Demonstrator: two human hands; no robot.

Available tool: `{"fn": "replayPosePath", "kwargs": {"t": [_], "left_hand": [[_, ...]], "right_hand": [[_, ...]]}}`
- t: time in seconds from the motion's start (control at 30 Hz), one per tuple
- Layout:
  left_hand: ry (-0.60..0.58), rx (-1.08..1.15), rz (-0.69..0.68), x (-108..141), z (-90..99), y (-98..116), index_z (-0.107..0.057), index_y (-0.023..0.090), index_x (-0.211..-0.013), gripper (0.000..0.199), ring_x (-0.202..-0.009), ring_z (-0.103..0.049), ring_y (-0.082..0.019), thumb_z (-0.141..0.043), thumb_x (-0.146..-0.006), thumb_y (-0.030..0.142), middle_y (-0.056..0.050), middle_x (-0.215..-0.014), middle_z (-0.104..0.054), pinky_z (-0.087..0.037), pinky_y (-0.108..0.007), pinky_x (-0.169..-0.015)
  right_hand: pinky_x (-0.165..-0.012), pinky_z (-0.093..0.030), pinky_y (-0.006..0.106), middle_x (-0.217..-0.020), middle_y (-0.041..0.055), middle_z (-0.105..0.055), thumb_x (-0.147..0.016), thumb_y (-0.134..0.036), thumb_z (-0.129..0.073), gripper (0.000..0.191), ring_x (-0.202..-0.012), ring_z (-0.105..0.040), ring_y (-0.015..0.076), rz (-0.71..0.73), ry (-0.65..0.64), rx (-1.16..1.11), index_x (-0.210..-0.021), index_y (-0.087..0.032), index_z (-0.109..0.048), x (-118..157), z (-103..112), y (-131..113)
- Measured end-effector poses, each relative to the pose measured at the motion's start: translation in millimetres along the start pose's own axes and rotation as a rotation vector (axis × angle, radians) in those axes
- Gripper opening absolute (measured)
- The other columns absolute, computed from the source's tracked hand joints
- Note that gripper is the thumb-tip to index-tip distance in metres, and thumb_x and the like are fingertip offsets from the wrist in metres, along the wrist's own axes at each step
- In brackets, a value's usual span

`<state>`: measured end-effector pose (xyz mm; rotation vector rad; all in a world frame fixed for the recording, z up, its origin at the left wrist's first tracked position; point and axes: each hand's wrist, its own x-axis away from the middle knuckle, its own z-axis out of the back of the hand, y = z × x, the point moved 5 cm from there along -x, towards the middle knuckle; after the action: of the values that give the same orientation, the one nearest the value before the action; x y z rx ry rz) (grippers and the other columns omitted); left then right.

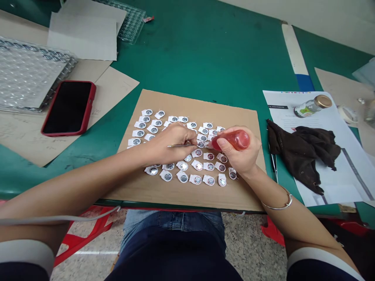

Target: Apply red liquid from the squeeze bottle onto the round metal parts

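On a brown cardboard sheet (181, 195) lie rows of small round silver-faced parts (208, 180), each with a white tab. My left hand (172, 143) is closed over the middle of the rows, gripping slim metal tweezers (179, 146); their tips are hidden by the fingers. Closed around a red squeeze bottle (238, 139), my right hand (244, 154) tilts it so its narrow nozzle points left. The nozzle end is at one part (200, 144) close to my left fingertips; whether it touches cannot be made out.
A phone in a red case (72, 107) lies at the left, near clear bubbled plastic trays (26, 74) and cardboard pieces (84, 35). To the right are a dark cloth (301, 150), a pointed metal tool (274, 166), printed paper (340, 187) and a gold-lidded jar (312, 106).
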<state>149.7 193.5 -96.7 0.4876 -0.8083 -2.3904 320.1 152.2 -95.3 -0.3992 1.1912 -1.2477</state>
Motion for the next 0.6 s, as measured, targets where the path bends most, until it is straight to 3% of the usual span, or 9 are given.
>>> {"fn": "replayPosePath", "kwargs": {"t": [0.6], "left_hand": [[-0.007,0.046,0.033,1.0,0.1,-2.1,-0.064,0.015,-0.074,0.012,-0.064,-0.059,-0.011,-0.054,-0.071,0.01,-0.001,-0.071,-0.065,-0.043,-0.024,-0.061]], "right_hand": [[-0.069,-0.053,0.026,-0.076,0.0017,-0.067,-0.062,-0.025,-0.074,0.025,-0.072,-0.064,0.0116,0.005,0.006,-0.006,-0.08,-0.017,-0.06,-0.7,0.5,1.9]]}}
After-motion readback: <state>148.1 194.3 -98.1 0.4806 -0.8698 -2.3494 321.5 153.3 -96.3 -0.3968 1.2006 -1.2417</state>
